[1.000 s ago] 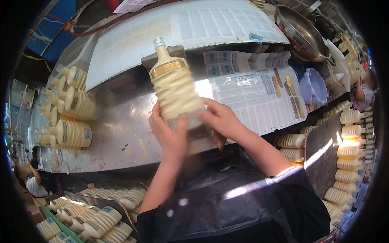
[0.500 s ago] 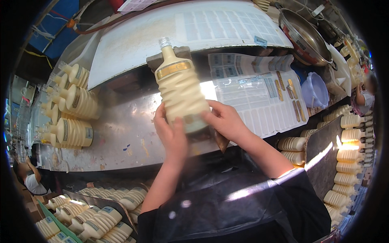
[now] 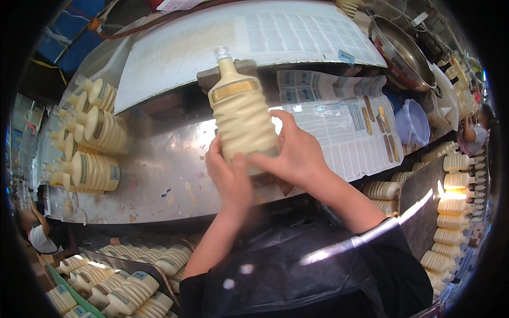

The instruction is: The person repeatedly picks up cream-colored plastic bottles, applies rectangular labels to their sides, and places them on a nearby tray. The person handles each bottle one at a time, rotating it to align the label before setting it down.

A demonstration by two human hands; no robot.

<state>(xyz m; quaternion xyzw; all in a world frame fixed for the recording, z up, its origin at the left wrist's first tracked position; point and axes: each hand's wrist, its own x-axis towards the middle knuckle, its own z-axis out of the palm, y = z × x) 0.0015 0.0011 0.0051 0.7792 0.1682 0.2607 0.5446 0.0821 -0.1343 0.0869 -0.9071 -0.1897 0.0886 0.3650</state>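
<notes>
A cream bottle [image 3: 244, 119] with wavy ridges, a gold band label [image 3: 234, 91] and a clear threaded neck lies with its neck pointing away from me, its upper part against a dark brownish rest [image 3: 205, 80]. My left hand [image 3: 231, 172] holds its lower left side, thumb on the front. My right hand [image 3: 298, 155] grips the lower right side. The right thumb lies across the lower front, close to the left thumb, and the index finger is raised along the edge. Whatever is under the thumbs is mostly hidden.
Label sheets [image 3: 339, 132] with gold strips lie to the right, beside a lavender bucket [image 3: 412, 123] and a large metal pan [image 3: 403, 53]. Similar bottles [image 3: 95, 172] stand at the left; more fill crates [image 3: 127, 291] below. A white board [image 3: 175, 58] is behind. Other people are at both far sides.
My right thumb has slid left across the lower front of the bottle, and the right index finger has lifted. The bottle appears slightly farther right in view.
</notes>
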